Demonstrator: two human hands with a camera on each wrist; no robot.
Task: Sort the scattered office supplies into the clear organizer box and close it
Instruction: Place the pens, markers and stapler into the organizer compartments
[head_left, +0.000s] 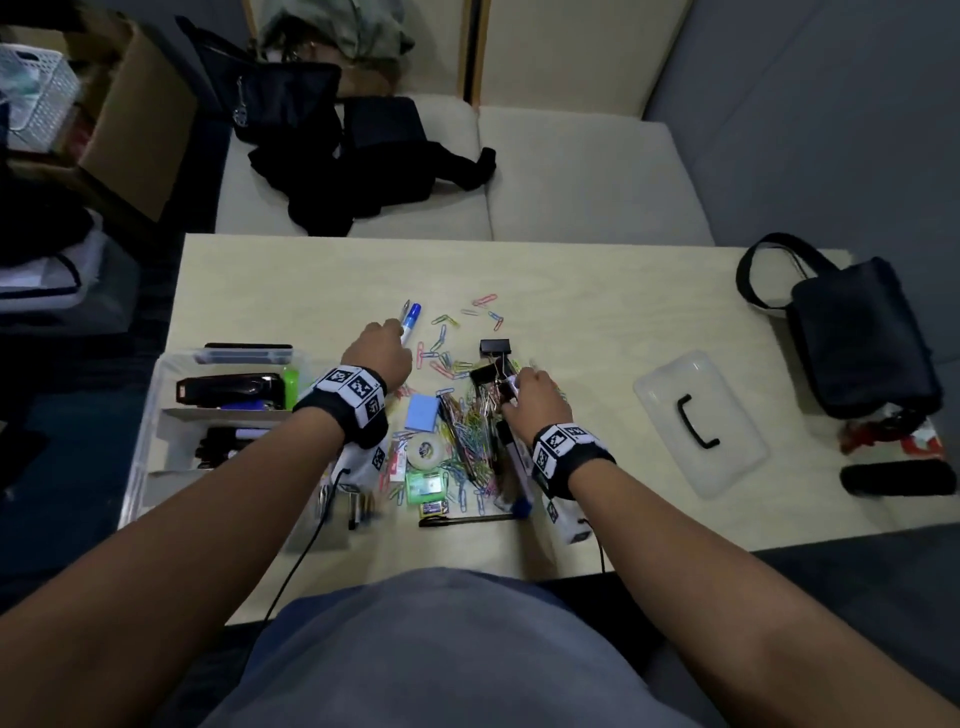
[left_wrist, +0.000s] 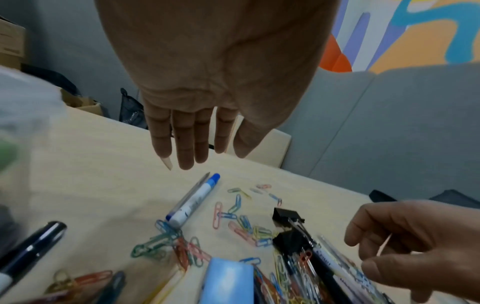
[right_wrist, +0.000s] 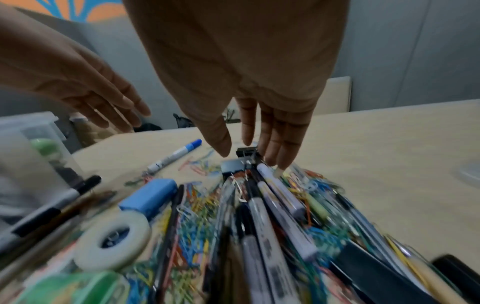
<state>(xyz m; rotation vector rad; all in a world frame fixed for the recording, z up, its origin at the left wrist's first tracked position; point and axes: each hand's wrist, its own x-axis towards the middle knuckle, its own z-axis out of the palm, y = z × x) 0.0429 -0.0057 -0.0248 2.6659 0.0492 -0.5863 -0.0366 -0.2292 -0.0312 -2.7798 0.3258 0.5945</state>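
Pale wood tabletop (head_left: 597, 291) stands before a cream sofa, and the supplies lie heaped near the middle of its near edge. At the left edge sits the clear organizer box (head_left: 156, 415), open, with a black stapler (head_left: 228, 387) and dark pens already in its compartments. Its clear lid (head_left: 698, 421), with a black handle, lies apart toward the right edge, near a black bag (head_left: 862, 338) at the far right corner.

The left hand (left_wrist: 207, 86) hovers with fingers straight and close together just above a blue-capped marker (left_wrist: 193, 202) lying beyond the heap; whether it touches the marker I cannot tell. The right hand (right_wrist: 249, 86) reaches down with fingers relaxed and slightly parted, its fingertips (right_wrist: 284, 165) at the black binder clips (right_wrist: 233, 165) and the end of a white marker. Coloured paper clips (head_left: 467, 441) spread across the heap, beside a blue sticky-note pad (head_left: 422, 413) and a roll of tape (head_left: 427, 451).
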